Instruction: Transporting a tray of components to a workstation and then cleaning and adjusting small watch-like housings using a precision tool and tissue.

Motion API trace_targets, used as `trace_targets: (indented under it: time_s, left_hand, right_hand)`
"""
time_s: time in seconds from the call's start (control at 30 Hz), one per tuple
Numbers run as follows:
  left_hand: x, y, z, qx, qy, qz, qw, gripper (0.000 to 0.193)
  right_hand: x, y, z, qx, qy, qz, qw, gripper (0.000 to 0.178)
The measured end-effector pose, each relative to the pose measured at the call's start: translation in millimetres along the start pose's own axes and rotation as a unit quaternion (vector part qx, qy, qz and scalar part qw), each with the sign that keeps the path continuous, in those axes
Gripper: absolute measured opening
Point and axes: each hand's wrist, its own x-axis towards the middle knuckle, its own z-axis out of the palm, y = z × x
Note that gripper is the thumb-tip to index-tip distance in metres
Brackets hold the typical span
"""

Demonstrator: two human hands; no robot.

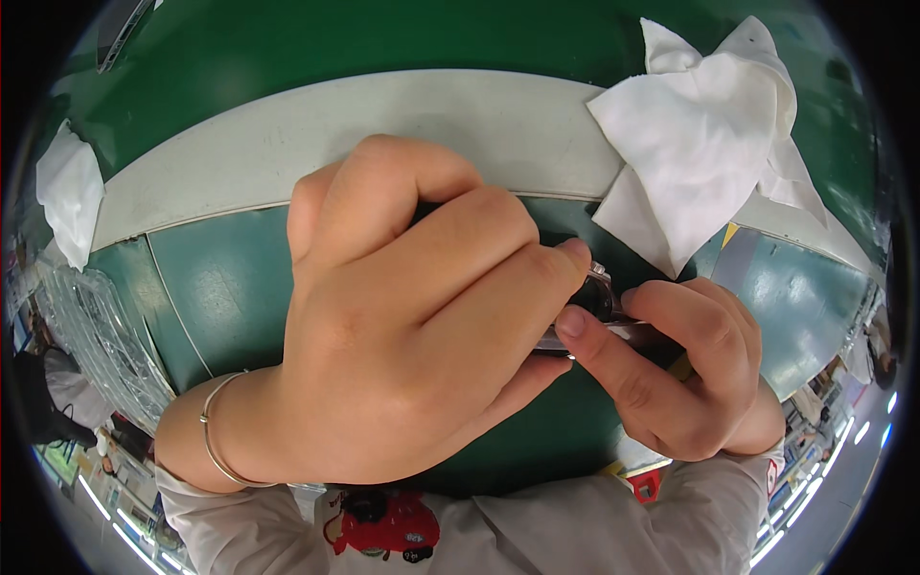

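Note:
Close in front of me, both hands meet at a small shiny object, which looks like a wristwatch (598, 295) with a dark round face and a metal rim. My left hand (412, 307), a thin bracelet at its wrist, is closed, its thumb and forefinger at the watch's left side. It hides much of the watch. My right hand (685, 369) pinches the right side between thumb and forefinger, its other fingers curled. A crumpled white cloth (700, 134) lies just beyond my right hand.
A pale grey strip (383, 105) crosses the green work surface (240, 297). On the left are another white cloth (69, 192) and clear plastic trays (101, 331). At the far left corner lies a dark flat object (120, 36). A small red object (648, 487) is near my right sleeve.

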Motion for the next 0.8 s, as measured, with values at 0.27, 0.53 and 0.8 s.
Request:
trace_targets:
  time_s: [0.27,0.53,0.8]
  left_hand:
    - [-1.6,0.7,0.6,0.007,0.012,0.001,1.0,0.049]
    - [-2.1,4.6,3.7,0.005,0.008,0.005,1.0,0.051]
    - [-2.2,4.2,4.0,0.0,0.017,0.009,1.0,0.051]
  right_hand:
    - [-2.6,-3.8,5.2,-0.037,0.022,-0.02,0.999,0.038]
    - [-1.7,1.2,0.9,-0.018,0.014,-0.008,1.0,0.043]
    - [-1.1,5.2,-6.1,0.024,-0.011,-0.013,1.0,0.042]
